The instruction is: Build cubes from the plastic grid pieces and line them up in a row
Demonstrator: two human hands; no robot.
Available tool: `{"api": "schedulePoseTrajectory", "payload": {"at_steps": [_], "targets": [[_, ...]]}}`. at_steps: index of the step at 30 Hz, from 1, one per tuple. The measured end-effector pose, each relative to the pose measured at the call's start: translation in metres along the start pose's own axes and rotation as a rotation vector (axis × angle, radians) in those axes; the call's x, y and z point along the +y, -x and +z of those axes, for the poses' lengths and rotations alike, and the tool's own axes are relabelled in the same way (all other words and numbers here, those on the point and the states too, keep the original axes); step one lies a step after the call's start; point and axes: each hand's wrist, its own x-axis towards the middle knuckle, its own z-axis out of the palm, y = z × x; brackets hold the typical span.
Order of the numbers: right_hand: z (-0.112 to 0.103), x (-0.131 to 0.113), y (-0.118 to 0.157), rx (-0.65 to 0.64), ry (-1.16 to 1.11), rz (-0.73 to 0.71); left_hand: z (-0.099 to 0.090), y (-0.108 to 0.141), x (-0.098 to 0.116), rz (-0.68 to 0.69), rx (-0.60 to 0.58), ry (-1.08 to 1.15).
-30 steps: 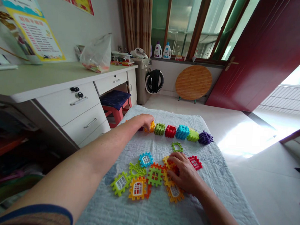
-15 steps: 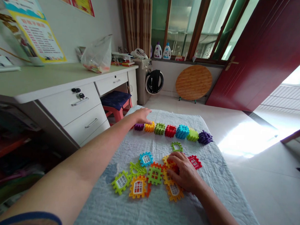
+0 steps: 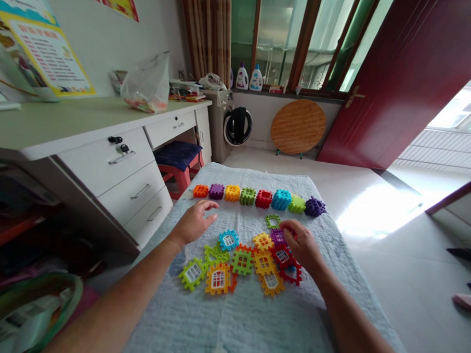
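Note:
A row of stacked plastic pieces crosses the cloth: orange (image 3: 200, 191), purple, yellow (image 3: 232, 193), green, red (image 3: 264, 199), blue (image 3: 282, 199), light green and dark purple (image 3: 315, 206). Nearer lies a loose spread of flat pieces, among them a blue one (image 3: 228, 240), a green one (image 3: 242, 262) and an orange one (image 3: 218, 279). My left hand (image 3: 196, 221) hovers empty between row and spread, fingers apart. At the spread's right edge, my right hand (image 3: 299, 243) is bent over a purple piece (image 3: 277, 236) and red pieces (image 3: 282, 255); its fingertips are partly hidden.
Pale blue cloth (image 3: 221, 327) covers the table. At the left stand a white desk (image 3: 103, 165) with drawers and a pink stool (image 3: 181, 161). A basket (image 3: 72, 299) sits low at the left. A round wooden board (image 3: 298, 126) leans against the far wall.
My left hand has drawn back from the row toward me, uncovering the orange stack. My right hand has shifted right and up, revealing yellow, purple and red pieces. The view has shifted slightly.

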Motion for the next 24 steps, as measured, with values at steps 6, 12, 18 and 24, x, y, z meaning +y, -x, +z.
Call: {"api": "schedulePoseTrajectory", "payload": {"at_steps": [6, 12, 18, 24], "targets": [[0.008, 0.012, 0.002, 0.017, 0.04, 0.105, 0.013, 0.004, -0.015, 0.024, 0.131, -0.148], [0.007, 0.015, 0.002, 0.029, 0.067, 0.117, 0.028, 0.008, -0.032, 0.064, 0.158, -0.13], [0.005, 0.017, 0.002, 0.043, 0.091, 0.143, 0.028, 0.009, -0.039, 0.047, 0.11, -0.052], [0.006, 0.016, 0.002, 0.039, 0.093, 0.145, 0.025, 0.012, -0.036, 0.079, 0.084, -0.068]]}}
